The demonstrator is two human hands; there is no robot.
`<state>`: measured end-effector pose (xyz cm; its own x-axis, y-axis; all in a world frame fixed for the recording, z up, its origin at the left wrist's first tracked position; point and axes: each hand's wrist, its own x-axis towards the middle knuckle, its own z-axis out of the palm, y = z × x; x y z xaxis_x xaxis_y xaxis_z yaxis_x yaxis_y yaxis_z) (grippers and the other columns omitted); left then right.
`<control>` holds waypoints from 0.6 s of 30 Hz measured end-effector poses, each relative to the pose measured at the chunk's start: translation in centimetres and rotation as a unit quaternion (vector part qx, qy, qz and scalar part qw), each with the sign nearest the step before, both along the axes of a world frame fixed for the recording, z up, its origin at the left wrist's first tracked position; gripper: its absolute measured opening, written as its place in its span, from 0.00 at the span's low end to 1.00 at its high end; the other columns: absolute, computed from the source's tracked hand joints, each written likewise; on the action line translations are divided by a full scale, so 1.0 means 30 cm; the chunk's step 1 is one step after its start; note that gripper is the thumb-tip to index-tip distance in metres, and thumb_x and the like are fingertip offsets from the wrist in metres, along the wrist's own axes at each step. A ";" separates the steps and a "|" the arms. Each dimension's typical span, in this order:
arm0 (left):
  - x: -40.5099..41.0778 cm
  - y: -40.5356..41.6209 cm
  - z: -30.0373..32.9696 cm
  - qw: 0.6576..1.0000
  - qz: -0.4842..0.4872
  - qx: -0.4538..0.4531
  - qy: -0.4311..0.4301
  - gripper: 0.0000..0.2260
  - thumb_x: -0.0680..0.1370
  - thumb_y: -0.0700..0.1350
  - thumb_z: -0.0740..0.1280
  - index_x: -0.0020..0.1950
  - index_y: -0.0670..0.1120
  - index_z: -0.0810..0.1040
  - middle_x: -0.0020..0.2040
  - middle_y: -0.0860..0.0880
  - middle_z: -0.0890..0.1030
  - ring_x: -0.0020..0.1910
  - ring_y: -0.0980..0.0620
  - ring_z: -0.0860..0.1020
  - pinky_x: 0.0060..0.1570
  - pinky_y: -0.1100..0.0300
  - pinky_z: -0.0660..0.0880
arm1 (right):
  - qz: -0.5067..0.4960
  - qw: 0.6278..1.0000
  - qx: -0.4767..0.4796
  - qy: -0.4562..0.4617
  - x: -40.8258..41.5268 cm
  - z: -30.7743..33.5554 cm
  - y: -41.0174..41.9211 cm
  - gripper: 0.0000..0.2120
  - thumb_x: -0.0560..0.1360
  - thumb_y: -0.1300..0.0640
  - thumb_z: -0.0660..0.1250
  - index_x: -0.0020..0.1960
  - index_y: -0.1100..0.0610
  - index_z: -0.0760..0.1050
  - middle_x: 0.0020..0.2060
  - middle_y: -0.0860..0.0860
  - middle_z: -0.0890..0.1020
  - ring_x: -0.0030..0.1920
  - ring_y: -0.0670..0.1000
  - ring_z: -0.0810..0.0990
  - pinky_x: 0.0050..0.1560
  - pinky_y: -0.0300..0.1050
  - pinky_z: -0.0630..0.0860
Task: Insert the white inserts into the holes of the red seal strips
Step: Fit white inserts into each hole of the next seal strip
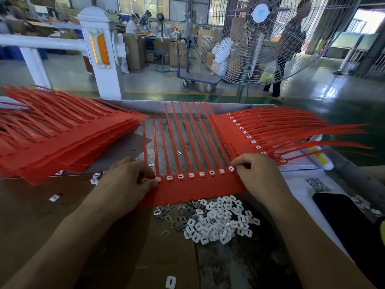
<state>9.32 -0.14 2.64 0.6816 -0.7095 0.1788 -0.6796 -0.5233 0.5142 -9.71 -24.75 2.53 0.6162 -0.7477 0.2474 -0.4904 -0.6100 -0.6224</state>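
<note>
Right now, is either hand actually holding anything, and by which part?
The right hand pinches a white insert by its edge. The left hand presses the red seal strip's left end.

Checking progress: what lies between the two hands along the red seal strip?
In the head view, between the left hand and right hand runs the red seal strip, with a row of seated white inserts in its holes.

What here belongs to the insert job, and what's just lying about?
Job:
red strip sheet
insert pile
left hand, right hand
unfilled stack
filled stack

Lying about:
fan
phone
trolley
</note>
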 end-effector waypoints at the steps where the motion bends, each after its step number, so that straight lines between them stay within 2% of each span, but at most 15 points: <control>1: -0.001 0.000 0.000 1.000 0.000 0.000 0.001 0.04 0.75 0.55 0.73 0.48 0.59 0.80 0.49 0.57 0.74 0.51 0.55 0.74 0.55 0.52 0.73 | 0.003 1.000 -0.001 0.003 -0.001 0.002 0.002 0.12 0.79 0.61 0.67 0.50 0.47 0.87 0.47 0.40 0.86 0.41 0.37 0.81 0.40 0.30 0.74; 4: -0.002 -0.003 0.002 1.000 0.001 -0.003 -0.002 0.04 0.75 0.55 0.73 0.48 0.59 0.81 0.48 0.57 0.74 0.50 0.55 0.74 0.54 0.52 0.73 | 0.007 1.000 -0.005 0.018 -0.002 0.009 0.009 0.13 0.78 0.62 0.67 0.53 0.50 0.87 0.51 0.44 0.87 0.44 0.40 0.82 0.44 0.33 0.75; 6: -0.002 -0.004 0.002 1.000 0.004 -0.004 -0.007 0.04 0.75 0.54 0.74 0.48 0.59 0.81 0.47 0.56 0.74 0.50 0.54 0.74 0.54 0.52 0.73 | 0.003 0.999 -0.019 0.036 -0.001 0.015 0.013 0.13 0.78 0.63 0.67 0.54 0.52 0.87 0.54 0.47 0.87 0.49 0.45 0.83 0.50 0.39 0.77; 9: -0.002 -0.003 0.002 1.000 0.005 -0.003 -0.009 0.04 0.75 0.54 0.74 0.48 0.59 0.81 0.47 0.57 0.74 0.50 0.54 0.74 0.54 0.52 0.73 | 0.007 0.997 -0.044 0.069 -0.002 0.025 0.022 0.14 0.78 0.62 0.66 0.57 0.53 0.87 0.54 0.49 0.87 0.51 0.48 0.84 0.54 0.42 0.79; 14: -0.002 -0.003 0.004 1.000 0.004 -0.006 -0.007 0.04 0.75 0.55 0.74 0.48 0.59 0.81 0.47 0.57 0.74 0.50 0.55 0.74 0.53 0.53 0.73 | 0.018 0.983 -0.106 0.147 -0.003 0.034 0.036 0.14 0.77 0.60 0.65 0.56 0.52 0.87 0.53 0.48 0.86 0.50 0.51 0.84 0.46 0.42 0.76; 16: -0.002 -0.002 0.004 1.000 0.003 -0.006 -0.008 0.04 0.75 0.55 0.74 0.48 0.59 0.81 0.47 0.58 0.74 0.50 0.55 0.74 0.53 0.52 0.73 | 0.020 0.973 -0.140 0.184 -0.005 0.038 0.044 0.13 0.77 0.60 0.63 0.53 0.53 0.86 0.52 0.48 0.84 0.48 0.52 0.83 0.43 0.45 0.75; 18: -0.002 -0.003 0.004 1.000 0.002 -0.004 -0.009 0.05 0.75 0.55 0.74 0.48 0.59 0.81 0.47 0.58 0.74 0.50 0.55 0.74 0.54 0.52 0.73 | 0.025 0.963 -0.167 0.211 -0.004 0.043 0.056 0.14 0.78 0.59 0.63 0.55 0.51 0.85 0.52 0.48 0.80 0.49 0.53 0.82 0.42 0.45 0.73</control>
<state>9.26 -0.23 2.77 0.6812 -0.7053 0.1964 -0.6867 -0.5225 0.5053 -9.84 -23.07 3.82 0.7480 -0.6365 0.1879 -0.6214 -0.7711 -0.1387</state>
